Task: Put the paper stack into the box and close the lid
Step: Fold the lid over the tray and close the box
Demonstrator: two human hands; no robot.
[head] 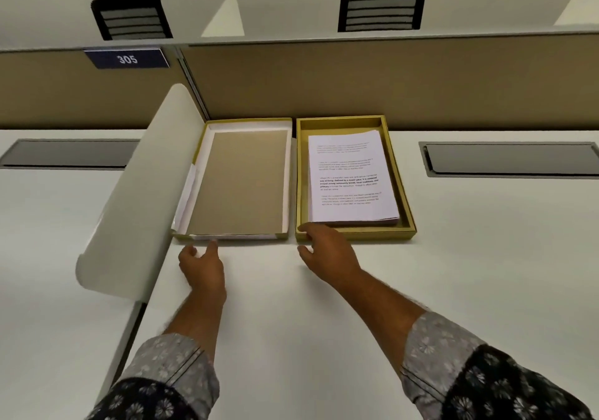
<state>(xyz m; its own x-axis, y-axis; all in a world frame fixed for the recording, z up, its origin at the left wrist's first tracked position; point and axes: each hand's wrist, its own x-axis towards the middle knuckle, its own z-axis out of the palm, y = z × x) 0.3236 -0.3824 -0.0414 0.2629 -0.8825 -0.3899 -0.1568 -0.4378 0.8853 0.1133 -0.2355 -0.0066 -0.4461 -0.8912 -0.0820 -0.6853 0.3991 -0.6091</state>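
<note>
A shallow yellow box (406, 192) sits on the white desk against the back partition, and a printed paper stack (351, 176) lies inside it. To its left lies the box lid (246, 179), upside down, showing a brown inside with white edges. My left hand (202, 264) hovers at the lid's near edge, fingers apart, one fingertip touching that edge. My right hand (327, 247) is at the box's near left corner, with the thumb over the rim and the fingers below; it holds nothing.
A curved white divider panel (142, 192) stands just left of the lid. A tan partition (356, 85) runs behind both. Dark cable hatches (512, 158) sit in the desk at right and at far left. Two chair backs show beyond the partition.
</note>
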